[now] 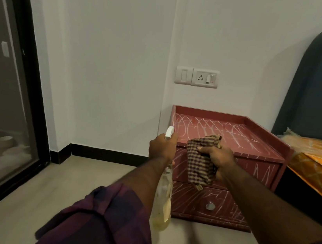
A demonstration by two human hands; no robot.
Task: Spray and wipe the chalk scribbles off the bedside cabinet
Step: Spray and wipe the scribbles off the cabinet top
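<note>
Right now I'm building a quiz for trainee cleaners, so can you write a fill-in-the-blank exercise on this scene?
1. The left hand holds a ____ bottle.
2. The right hand grips a checked ____.
3. Chalk scribbles cover the cabinet, whose visible metal knob sits on the ____ drawer.
Missing words: spray; cloth; lower.
</note>
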